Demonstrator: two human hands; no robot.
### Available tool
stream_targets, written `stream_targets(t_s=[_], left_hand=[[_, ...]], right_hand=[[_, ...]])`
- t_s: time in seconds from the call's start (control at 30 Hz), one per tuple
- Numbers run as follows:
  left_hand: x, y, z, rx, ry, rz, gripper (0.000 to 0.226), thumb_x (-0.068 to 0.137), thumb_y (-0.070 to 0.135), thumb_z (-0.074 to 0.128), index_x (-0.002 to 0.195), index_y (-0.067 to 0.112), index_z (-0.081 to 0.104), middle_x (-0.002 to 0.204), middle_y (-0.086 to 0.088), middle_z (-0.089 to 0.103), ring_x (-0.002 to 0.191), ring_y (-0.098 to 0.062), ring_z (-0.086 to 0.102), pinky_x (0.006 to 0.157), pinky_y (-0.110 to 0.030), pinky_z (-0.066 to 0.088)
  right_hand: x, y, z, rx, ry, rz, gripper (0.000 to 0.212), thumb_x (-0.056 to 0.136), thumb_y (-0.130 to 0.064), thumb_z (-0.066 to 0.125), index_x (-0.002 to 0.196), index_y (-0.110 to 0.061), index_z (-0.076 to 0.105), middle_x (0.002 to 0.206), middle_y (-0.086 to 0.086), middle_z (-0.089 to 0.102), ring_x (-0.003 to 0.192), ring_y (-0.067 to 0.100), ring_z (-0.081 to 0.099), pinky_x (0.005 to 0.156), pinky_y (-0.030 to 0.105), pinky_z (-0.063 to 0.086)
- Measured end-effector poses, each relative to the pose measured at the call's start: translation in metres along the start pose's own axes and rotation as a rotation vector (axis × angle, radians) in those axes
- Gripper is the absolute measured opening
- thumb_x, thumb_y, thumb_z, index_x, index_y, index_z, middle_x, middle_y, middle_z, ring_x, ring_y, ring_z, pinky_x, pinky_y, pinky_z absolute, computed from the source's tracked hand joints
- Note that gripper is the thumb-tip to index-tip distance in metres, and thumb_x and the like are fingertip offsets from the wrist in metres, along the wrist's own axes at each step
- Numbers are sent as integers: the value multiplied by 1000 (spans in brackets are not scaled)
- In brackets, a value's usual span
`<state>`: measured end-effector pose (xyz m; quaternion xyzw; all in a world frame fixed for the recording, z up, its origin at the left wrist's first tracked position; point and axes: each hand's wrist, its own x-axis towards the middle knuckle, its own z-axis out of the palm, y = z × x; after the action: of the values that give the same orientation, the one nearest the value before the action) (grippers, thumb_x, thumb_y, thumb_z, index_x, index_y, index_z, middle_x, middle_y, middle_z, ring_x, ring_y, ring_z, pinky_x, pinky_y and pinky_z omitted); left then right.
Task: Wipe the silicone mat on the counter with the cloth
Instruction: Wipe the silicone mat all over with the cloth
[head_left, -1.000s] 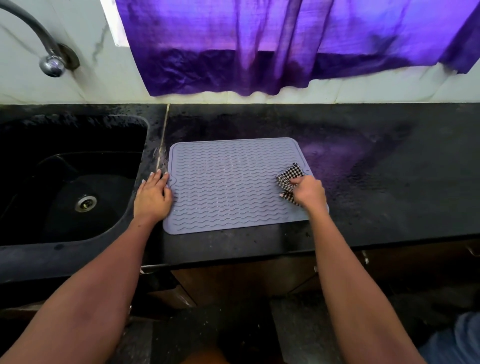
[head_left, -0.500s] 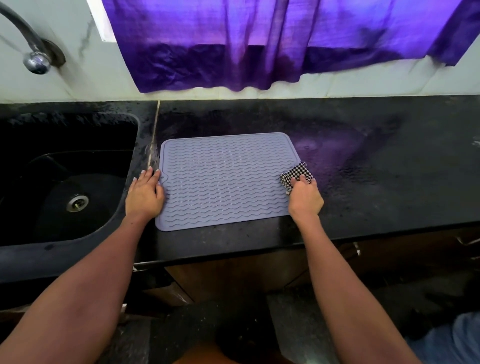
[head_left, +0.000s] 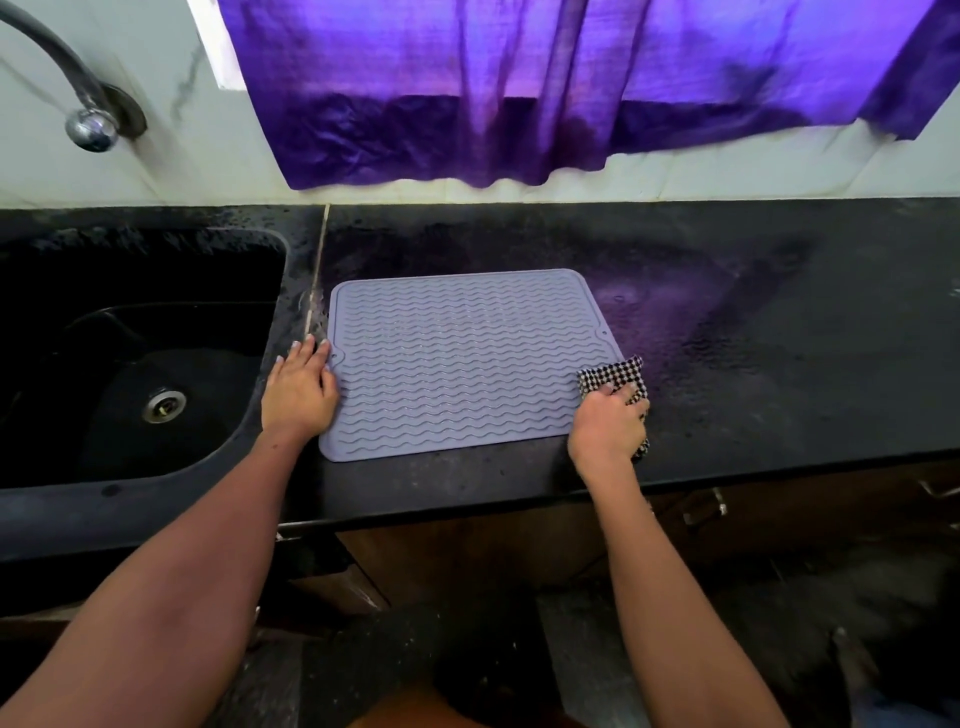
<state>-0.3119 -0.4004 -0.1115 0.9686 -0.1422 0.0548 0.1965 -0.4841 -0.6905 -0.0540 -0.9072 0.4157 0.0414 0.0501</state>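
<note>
A lilac silicone mat (head_left: 457, 358) with wavy ridges lies flat on the black counter (head_left: 753, 322), just right of the sink. My left hand (head_left: 298, 392) rests flat on the mat's left edge, fingers straight. My right hand (head_left: 608, 426) grips a black-and-white checked cloth (head_left: 615, 376) at the mat's near right corner, over its right edge. Part of the cloth is hidden under that hand, and a bit of it shows below the hand.
A black sink (head_left: 130, 364) with a metal drain fills the left side, with a tap (head_left: 78, 104) above it on the wall. A purple curtain (head_left: 519, 93) hangs over the back wall. The counter's front edge runs just below the hands, with cabinet handles (head_left: 704, 512) underneath.
My right hand has slid the cloth rightward, from the mat's right part to over its right edge. My left hand has stayed at the mat's left edge.
</note>
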Motion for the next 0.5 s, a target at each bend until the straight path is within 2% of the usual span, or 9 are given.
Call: stream_targets(t_s=[0.07, 0.2, 0.3, 0.4, 0.5], left_hand=[[0, 1, -1, 0, 4, -1, 47, 97, 17, 37, 142, 5, 38, 152, -16, 31, 144, -29, 23, 119, -42, 13], [-1, 1, -1, 2, -10, -8, 47, 98, 18, 35, 143, 6, 37, 153, -15, 29, 145, -28, 22, 120, -42, 11], [-1, 1, 0, 6, -11, -9, 47, 98, 18, 34, 143, 6, 36, 153, -14, 29, 145, -28, 22, 120, -42, 12], [0, -1, 0, 5, -12, -3, 48, 97, 20, 32, 143, 5, 37, 153, -15, 30, 144, -28, 23, 120, -43, 12], [-2, 0, 0, 1, -2, -1, 49, 97, 22, 31, 142, 6, 38, 153, -15, 31, 144, -28, 24, 119, -42, 12]], right_hand=[[1, 0, -3, -13, -18, 4, 45, 98, -8, 33, 141, 4, 34, 150, 26, 24, 135, 44, 27, 104, 47, 38], [9, 3, -31, 137, -71, 37, 34, 90, -14, 53, 122, -2, 56, 132, 20, 51, 120, 36, 50, 94, 40, 45], [3, -12, -44, 214, -32, 28, 28, 91, -11, 50, 115, -2, 59, 123, 17, 59, 113, 33, 56, 88, 38, 47], [-15, -39, -34, 152, -52, -60, 24, 92, -10, 49, 112, -3, 61, 120, 15, 61, 112, 31, 57, 86, 36, 47], [-27, -55, -18, -41, -97, -165, 30, 93, -5, 45, 119, -5, 58, 127, 17, 57, 123, 38, 49, 94, 43, 46]])
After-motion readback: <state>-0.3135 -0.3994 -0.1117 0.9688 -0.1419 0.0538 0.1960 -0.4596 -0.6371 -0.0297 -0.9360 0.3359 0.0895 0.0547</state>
